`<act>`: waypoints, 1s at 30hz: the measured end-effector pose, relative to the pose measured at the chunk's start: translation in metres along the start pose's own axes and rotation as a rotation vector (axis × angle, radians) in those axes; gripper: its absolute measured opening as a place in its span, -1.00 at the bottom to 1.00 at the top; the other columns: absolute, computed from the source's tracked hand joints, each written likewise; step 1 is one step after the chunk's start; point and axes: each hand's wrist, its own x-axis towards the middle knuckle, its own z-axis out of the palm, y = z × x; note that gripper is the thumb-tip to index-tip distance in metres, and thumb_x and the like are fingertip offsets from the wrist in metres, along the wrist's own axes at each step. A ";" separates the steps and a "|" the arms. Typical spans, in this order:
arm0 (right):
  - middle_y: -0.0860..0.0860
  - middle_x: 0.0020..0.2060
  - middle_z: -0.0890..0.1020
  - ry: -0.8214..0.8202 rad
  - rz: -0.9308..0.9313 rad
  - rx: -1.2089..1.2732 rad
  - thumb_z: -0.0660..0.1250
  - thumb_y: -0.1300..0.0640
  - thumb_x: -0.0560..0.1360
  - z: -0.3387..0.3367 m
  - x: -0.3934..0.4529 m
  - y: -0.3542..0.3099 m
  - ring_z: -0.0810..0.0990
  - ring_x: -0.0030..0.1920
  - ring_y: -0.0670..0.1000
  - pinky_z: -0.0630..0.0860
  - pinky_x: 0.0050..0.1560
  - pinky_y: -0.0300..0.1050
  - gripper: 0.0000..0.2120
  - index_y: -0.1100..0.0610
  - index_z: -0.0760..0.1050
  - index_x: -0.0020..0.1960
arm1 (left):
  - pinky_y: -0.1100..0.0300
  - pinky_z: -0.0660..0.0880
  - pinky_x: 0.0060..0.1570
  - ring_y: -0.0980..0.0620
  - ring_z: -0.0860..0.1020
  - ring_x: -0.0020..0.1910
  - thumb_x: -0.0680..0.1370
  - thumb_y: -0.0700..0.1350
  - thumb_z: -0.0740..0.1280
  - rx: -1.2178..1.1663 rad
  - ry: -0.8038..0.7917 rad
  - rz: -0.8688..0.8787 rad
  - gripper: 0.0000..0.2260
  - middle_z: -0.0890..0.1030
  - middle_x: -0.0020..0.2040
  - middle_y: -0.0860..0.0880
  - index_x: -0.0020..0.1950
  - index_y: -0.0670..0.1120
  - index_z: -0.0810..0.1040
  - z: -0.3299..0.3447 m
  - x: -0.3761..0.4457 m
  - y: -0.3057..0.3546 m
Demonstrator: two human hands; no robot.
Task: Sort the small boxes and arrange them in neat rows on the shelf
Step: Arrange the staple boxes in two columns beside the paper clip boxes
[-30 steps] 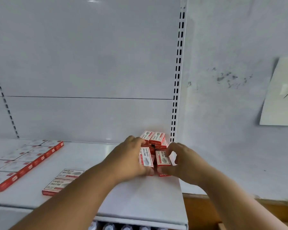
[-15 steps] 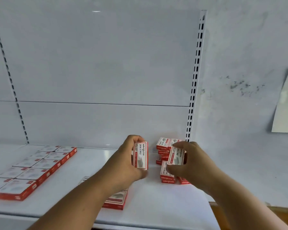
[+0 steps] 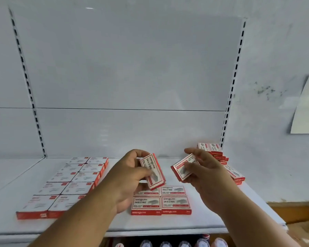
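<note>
Two staple boxes are in the air just above the shelf, one in each hand. The left hand grips a staple box with thumb over its printed face and fingers curled behind its far edge; its long axis runs steeply, top leaning toward the upper left of the frame. The right hand pinches a second staple box by its right end, long axis slanting from lower left to upper right. Directly below both, at lower centre, lies a small block of four boxes, two by two, flat and touching. The open spot, as I judge it, is behind that block, toward the back wall, and the left hand's box hangs nearer to it. At lower left a larger double row of boxes lies flat and close-packed. Behind the right hand, at centre right, an unsorted pile leans in an uneven stack. All are thin cardboard, rectangular, white on top with red edges, light and stiff; the shelf is smooth white-painted metal, likely slippery under them.
</note>
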 end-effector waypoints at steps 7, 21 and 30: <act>0.26 -0.10 0.66 0.086 0.084 0.141 0.36 0.41 0.48 0.014 0.002 0.005 0.67 -0.15 0.18 0.64 -0.15 -0.03 -0.78 0.27 0.49 0.11 | 0.02 0.63 -0.24 -0.14 0.71 -0.21 0.53 -0.43 0.29 -0.154 0.126 -0.090 -0.66 0.70 -0.06 -0.25 0.16 -0.05 0.58 -0.015 0.019 -0.002; -0.03 -0.05 0.70 -0.067 0.083 -1.239 0.30 0.12 0.56 0.018 0.050 0.027 0.66 -0.07 -0.01 0.64 0.01 -0.05 -0.82 0.06 0.68 0.02 | 0.14 0.53 -0.09 -0.02 0.60 -0.05 0.50 0.06 0.31 1.203 0.128 -0.027 -0.78 0.65 -0.03 0.00 0.01 -0.04 0.58 -0.026 0.063 -0.028; -0.05 -0.01 0.66 -0.037 0.005 -1.436 0.30 -0.03 0.56 0.025 0.048 0.033 0.61 -0.06 -0.04 0.57 -0.02 -0.13 -0.79 0.03 0.64 0.07 | 0.13 0.57 0.00 -0.01 0.61 -0.04 0.54 0.07 0.34 1.302 0.032 0.067 -0.76 0.65 0.01 -0.01 0.03 -0.06 0.65 -0.026 0.061 -0.029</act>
